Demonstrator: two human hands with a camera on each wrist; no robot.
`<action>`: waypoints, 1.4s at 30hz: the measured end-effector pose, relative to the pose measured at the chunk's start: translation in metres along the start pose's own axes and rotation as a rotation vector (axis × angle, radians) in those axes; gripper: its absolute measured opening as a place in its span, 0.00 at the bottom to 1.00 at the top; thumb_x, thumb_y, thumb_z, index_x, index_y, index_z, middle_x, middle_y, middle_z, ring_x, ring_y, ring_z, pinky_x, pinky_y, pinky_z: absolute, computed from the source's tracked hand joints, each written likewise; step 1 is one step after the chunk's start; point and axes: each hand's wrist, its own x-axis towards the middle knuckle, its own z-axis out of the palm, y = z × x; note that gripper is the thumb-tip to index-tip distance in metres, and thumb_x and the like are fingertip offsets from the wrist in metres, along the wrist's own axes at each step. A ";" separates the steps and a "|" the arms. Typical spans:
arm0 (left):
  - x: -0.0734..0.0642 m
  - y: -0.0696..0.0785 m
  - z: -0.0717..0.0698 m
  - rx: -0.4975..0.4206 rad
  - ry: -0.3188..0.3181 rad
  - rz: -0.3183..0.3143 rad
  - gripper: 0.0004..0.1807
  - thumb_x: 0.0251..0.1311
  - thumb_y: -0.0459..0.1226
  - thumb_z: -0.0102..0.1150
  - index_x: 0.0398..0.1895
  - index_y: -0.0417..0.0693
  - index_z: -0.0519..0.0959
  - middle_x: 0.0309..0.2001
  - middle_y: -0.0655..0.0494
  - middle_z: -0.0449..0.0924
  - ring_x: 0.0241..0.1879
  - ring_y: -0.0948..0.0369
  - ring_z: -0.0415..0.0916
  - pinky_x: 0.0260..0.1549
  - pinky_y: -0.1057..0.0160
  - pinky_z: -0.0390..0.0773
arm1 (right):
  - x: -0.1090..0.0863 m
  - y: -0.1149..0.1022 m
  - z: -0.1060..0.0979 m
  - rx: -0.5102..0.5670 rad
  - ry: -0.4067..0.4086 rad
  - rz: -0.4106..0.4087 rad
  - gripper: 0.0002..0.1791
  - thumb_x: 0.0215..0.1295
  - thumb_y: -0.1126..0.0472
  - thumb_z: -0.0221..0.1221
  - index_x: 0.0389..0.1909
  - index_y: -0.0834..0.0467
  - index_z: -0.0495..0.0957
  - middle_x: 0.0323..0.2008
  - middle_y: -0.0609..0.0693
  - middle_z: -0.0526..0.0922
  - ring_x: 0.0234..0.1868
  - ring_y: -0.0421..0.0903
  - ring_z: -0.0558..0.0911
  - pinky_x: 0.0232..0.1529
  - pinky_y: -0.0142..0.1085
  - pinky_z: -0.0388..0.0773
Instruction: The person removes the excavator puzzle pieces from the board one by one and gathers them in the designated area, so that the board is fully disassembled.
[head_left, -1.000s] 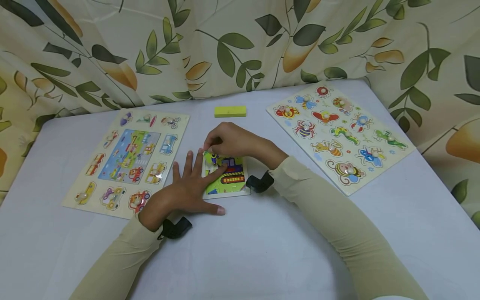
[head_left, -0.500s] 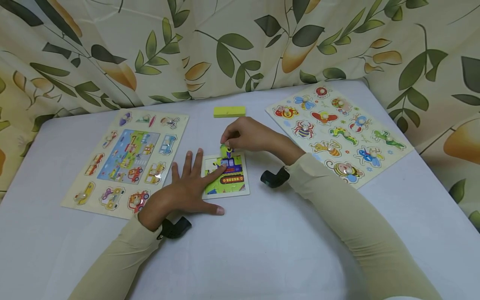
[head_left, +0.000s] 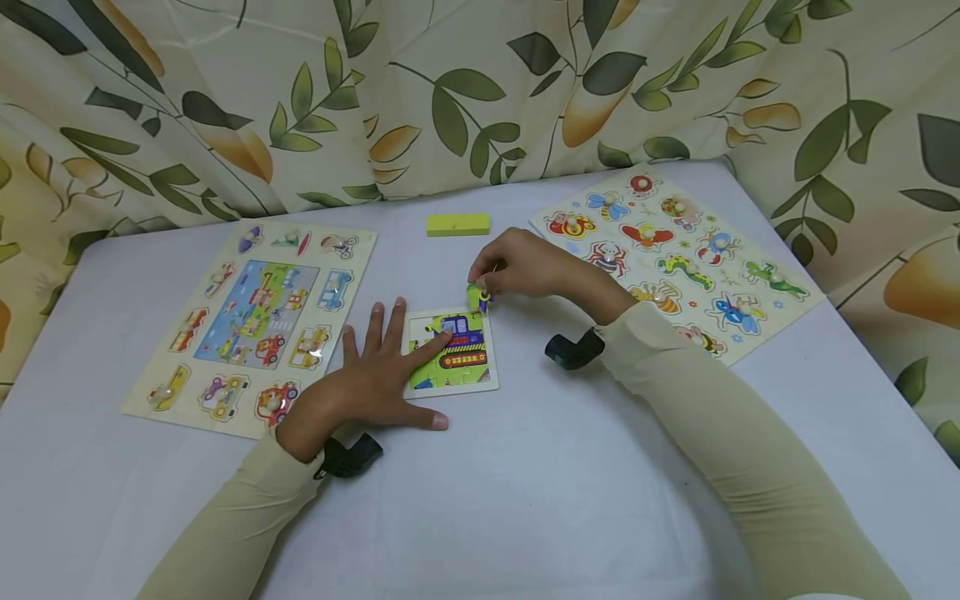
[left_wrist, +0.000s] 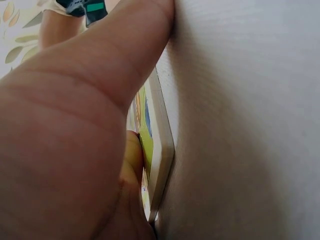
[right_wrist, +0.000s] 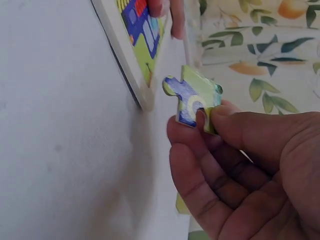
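Note:
A small square jigsaw puzzle (head_left: 468,375) with a purple tracked vehicle on green lies in a white frame at the table's middle. My left hand (head_left: 372,379) is spread flat along its left side, the index finger reaching across the picture. Over the puzzle's far right corner, my right hand (head_left: 528,265) pinches a green and purple jigsaw piece (right_wrist: 192,97) between thumb and fingers. In the right wrist view the piece is held off the frame, its knobs and a notch showing. The left wrist view shows the frame's pale edge (left_wrist: 162,145) beside the left hand.
A yellow-green block (head_left: 458,224) lies behind the puzzle. On the left is a knobbed vehicle puzzle board (head_left: 191,283), partly under the left wrist. A knobbed insect puzzle board (head_left: 720,354) lies on the right, beneath the right forearm. A leaf-patterned curtain (head_left: 465,50) hangs behind the table.
My right hand has lifted the piece from the puzzle's far left corner and carried it right to the far right corner, turning it. The left hand has stayed put.

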 end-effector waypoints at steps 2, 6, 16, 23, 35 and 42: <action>0.000 0.000 0.000 -0.005 0.001 0.000 0.61 0.38 0.74 0.63 0.77 0.72 0.46 0.74 0.41 0.13 0.69 0.39 0.10 0.57 0.27 0.23 | -0.001 0.002 -0.002 -0.006 -0.005 0.017 0.07 0.67 0.68 0.58 0.41 0.61 0.84 0.33 0.51 0.83 0.34 0.46 0.77 0.37 0.36 0.74; 0.000 -0.001 0.001 -0.009 0.006 0.000 0.62 0.38 0.74 0.63 0.77 0.72 0.46 0.74 0.41 0.13 0.69 0.39 0.10 0.58 0.28 0.23 | -0.004 0.006 -0.004 -0.013 -0.029 0.055 0.08 0.67 0.68 0.58 0.42 0.61 0.84 0.34 0.51 0.83 0.34 0.46 0.77 0.37 0.35 0.74; 0.000 -0.001 0.002 -0.009 0.015 0.012 0.61 0.39 0.73 0.64 0.77 0.71 0.47 0.74 0.40 0.14 0.70 0.39 0.11 0.57 0.28 0.23 | -0.008 0.015 -0.005 -0.012 -0.090 0.095 0.11 0.65 0.70 0.58 0.45 0.61 0.84 0.37 0.52 0.83 0.36 0.48 0.77 0.37 0.36 0.74; -0.001 0.001 0.000 0.002 0.019 0.017 0.61 0.39 0.72 0.64 0.77 0.70 0.47 0.74 0.40 0.15 0.70 0.38 0.12 0.58 0.27 0.24 | -0.011 0.013 -0.004 -0.053 -0.095 0.116 0.12 0.65 0.70 0.58 0.47 0.61 0.84 0.39 0.51 0.83 0.39 0.48 0.76 0.40 0.37 0.75; 0.000 0.000 0.001 0.010 0.024 0.013 0.61 0.39 0.73 0.64 0.77 0.71 0.47 0.74 0.40 0.15 0.70 0.38 0.12 0.57 0.27 0.24 | -0.016 0.010 0.001 -0.129 -0.090 0.123 0.12 0.64 0.70 0.59 0.47 0.61 0.83 0.40 0.52 0.83 0.43 0.49 0.75 0.47 0.40 0.74; 0.000 0.000 0.002 0.003 0.024 0.015 0.61 0.38 0.73 0.63 0.77 0.71 0.47 0.74 0.40 0.15 0.70 0.38 0.11 0.57 0.27 0.23 | -0.016 0.015 0.002 -0.135 -0.088 0.128 0.08 0.64 0.68 0.60 0.43 0.59 0.83 0.39 0.51 0.82 0.43 0.49 0.75 0.47 0.40 0.74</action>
